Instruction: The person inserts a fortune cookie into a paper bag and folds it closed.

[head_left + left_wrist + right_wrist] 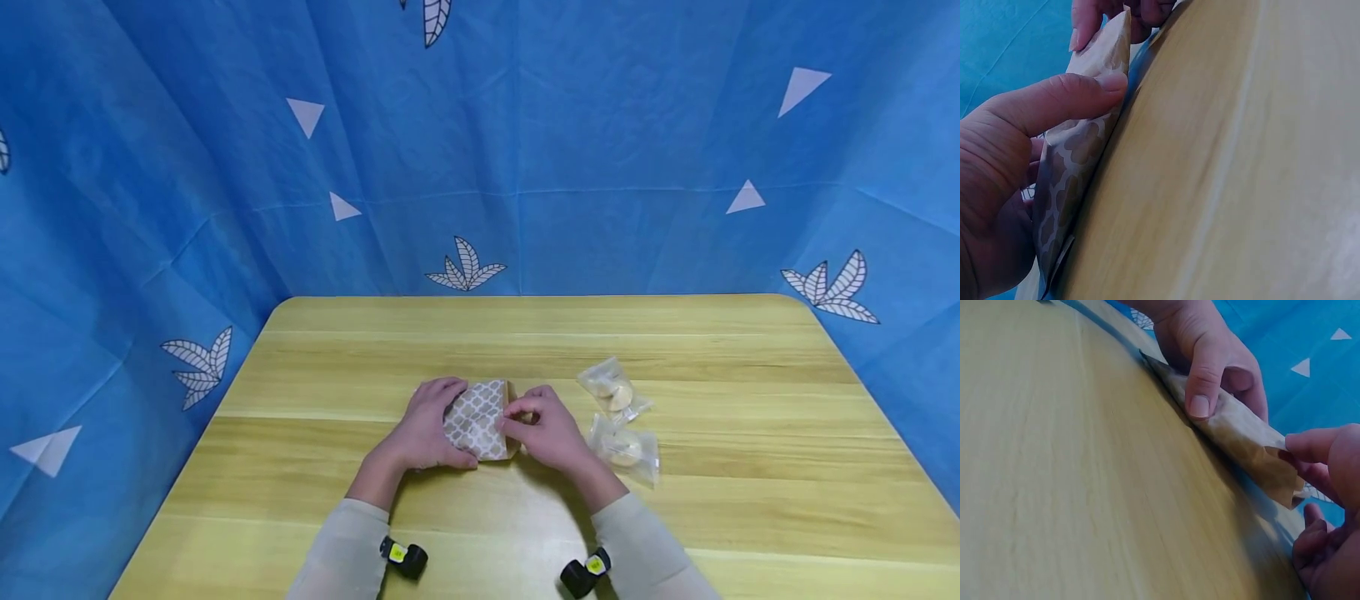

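Observation:
A small brown paper bag (pixel 474 422) with a white lattice print lies on its side on the wooden table (pixel 360 350). My left hand (pixel 429 427) holds it from the left, thumb along the near edge and fingers at the far side. In the left wrist view that thumb presses across the patterned paper bag (pixel 1069 172). At the bag's right end, my right hand (pixel 551 429) pinches the edge of the mouth between thumb and forefinger. The right wrist view shows the plain brown, creased mouth of the bag (pixel 1279 478) slightly parted. The bag's inside is hidden.
To the right of my right hand lie two clear plastic packets, an upper packet (pixel 615 390) and a lower packet (pixel 626 450), each with a pale round piece inside. A blue curtain (pixel 525 125) with leaf and triangle prints hangs behind the table.

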{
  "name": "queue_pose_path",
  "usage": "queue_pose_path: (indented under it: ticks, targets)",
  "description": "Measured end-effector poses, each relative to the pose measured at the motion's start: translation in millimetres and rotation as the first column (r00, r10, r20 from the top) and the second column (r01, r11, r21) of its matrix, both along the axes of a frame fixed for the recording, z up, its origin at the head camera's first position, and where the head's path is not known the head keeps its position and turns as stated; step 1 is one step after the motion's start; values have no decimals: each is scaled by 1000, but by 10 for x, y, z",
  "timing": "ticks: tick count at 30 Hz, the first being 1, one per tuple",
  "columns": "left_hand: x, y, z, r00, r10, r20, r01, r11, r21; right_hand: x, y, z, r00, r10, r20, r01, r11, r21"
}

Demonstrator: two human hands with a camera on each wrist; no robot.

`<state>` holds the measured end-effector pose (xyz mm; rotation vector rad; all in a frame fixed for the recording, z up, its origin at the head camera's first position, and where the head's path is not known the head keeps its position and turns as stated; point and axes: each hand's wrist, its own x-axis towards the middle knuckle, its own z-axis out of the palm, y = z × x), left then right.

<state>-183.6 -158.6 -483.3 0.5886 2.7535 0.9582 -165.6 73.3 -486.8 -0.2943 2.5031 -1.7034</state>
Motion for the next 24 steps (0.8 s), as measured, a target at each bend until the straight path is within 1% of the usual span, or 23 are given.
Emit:
queue_pose_path:
  ticks: [3, 9, 10, 12, 13, 16, 17, 19, 24]
  targets:
    - [-2, 0, -3, 1000, -6, -3, 6, 1000, -6, 5, -8, -1, 1000, -7, -6, 7, 1000, -23]
    - [-9, -10, -30, 999, -34, -31, 32, 998, -45, 10, -14, 25, 999, -21, 41, 25, 995, -94]
    - [-10, -11, -38, 999, -36, -35, 34, 998, -53, 21, -18, 60, 999, -23, 48, 28, 995, -98]
    - [-11, -12, -46, 999, -35, -39, 33, 998, -54, 72, -25, 184, 998, -25, 55, 31, 994, -108]
    - [-11, -13, -47, 999, -34, -40, 32, 998, -51, 73, -23, 186, 998, -26, 54, 32, 993, -113]
    - [-9, -13, -42, 999, -28, -36, 27, 999, -42, 69, -14, 181, 998, -25, 58, 32, 993, -111]
    - [-6, -13, -38, 999, -25, -34, 24, 999, -33, 61, -5, 150, 998, -26, 53, 32, 993, -114]
    - [-3, -12, -35, 999, -17, -29, 16, 1000, -19, 16, 14, 32, 998, -38, 48, 43, 992, -118]
    - [7, -13, -32, 1000, 14, -15, -13, 1000, 20, 18, 48, 31, 998, -58, 36, 62, 992, -108]
